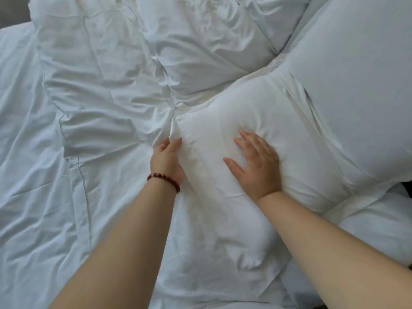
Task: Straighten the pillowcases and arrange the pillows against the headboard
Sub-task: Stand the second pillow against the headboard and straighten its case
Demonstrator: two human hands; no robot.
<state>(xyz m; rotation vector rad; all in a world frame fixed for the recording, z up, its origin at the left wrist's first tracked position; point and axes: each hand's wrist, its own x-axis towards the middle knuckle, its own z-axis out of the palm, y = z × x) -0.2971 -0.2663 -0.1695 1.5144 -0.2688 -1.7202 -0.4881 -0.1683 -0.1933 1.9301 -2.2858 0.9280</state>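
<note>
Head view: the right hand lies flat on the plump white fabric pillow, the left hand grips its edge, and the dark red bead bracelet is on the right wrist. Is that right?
No. The head view shows the dark red bead bracelet on the left wrist, not the right. The rest stands: right hand flat on the plump white fabric pillow, left hand gripping its edge.

Bed [20,90]: creased white sheet, bare along my left side. All white on it:
- rumpled pillow [100,85], upper left, case loose, heavily wrinkled
- middle pillow [256,112], in front of me, left corner touching rumpled one; my right hand [256,166] flat on it, my left hand [168,157] gripping its left edge
- big pillow [361,90], right, smooth, overlapping middle pillow's right end
- top pillow [274,25], partly hidden behind big one
</note>
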